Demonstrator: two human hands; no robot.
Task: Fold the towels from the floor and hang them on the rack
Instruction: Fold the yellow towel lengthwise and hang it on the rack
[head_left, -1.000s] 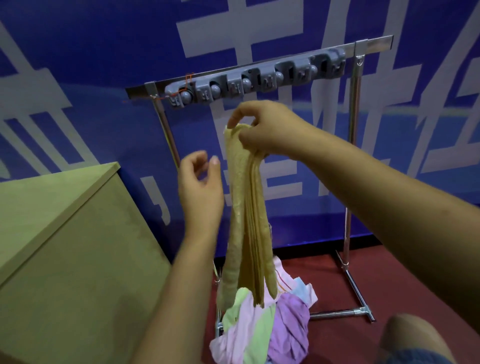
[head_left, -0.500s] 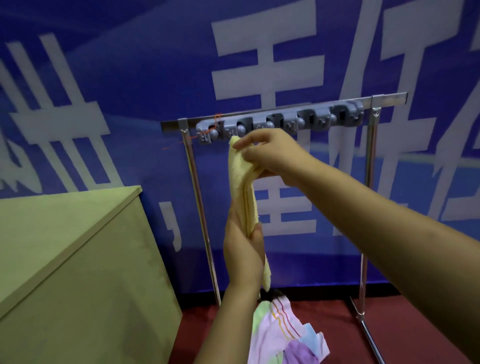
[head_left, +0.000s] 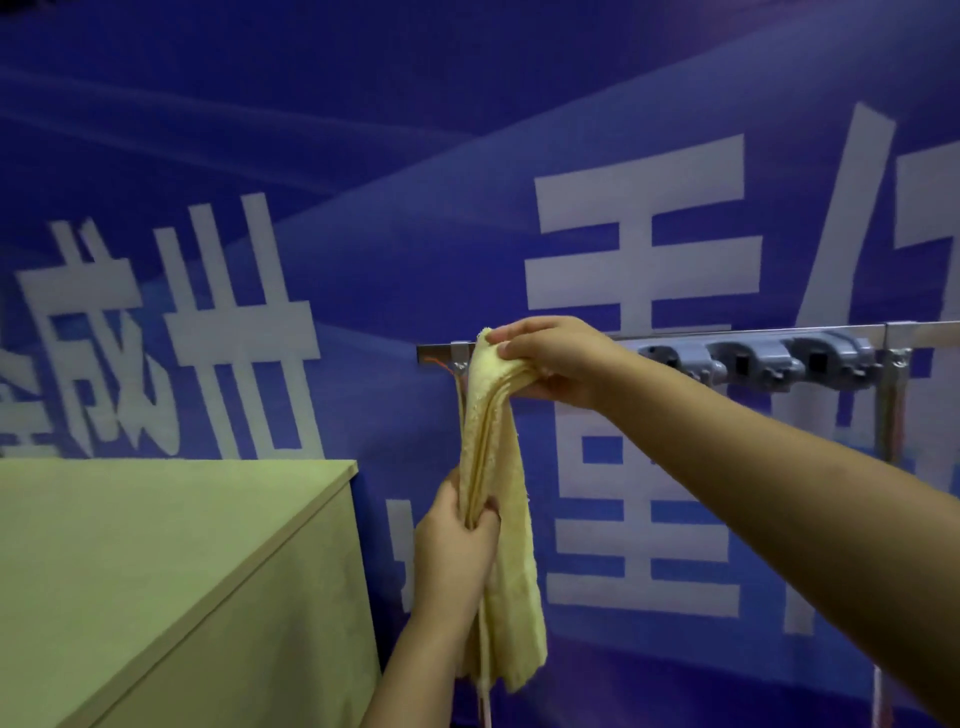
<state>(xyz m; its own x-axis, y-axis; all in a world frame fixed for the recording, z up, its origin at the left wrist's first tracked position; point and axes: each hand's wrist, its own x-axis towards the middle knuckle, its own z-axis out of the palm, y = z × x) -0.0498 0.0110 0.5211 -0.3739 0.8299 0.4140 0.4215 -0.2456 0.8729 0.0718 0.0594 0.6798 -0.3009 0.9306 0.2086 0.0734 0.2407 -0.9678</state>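
Our right hand (head_left: 550, 358) pinches the top of the folded yellow towel (head_left: 493, 499) up at the left end of the rack (head_left: 727, 338), beside its grey clips (head_left: 753, 364). Our left hand (head_left: 457, 545) grips the hanging layers lower down. A tan cabinet (head_left: 156, 571) stands at left, before the blue banner (head_left: 363, 156).

My right hand (head_left: 550, 358) is raised, arm stretched forward, fingers (head_left: 511, 332) curled over and pinching the top of the yellow towel (head_left: 493, 467). Lower down, my left hand (head_left: 454, 545) grips its hanging middle, forearm rising from below.
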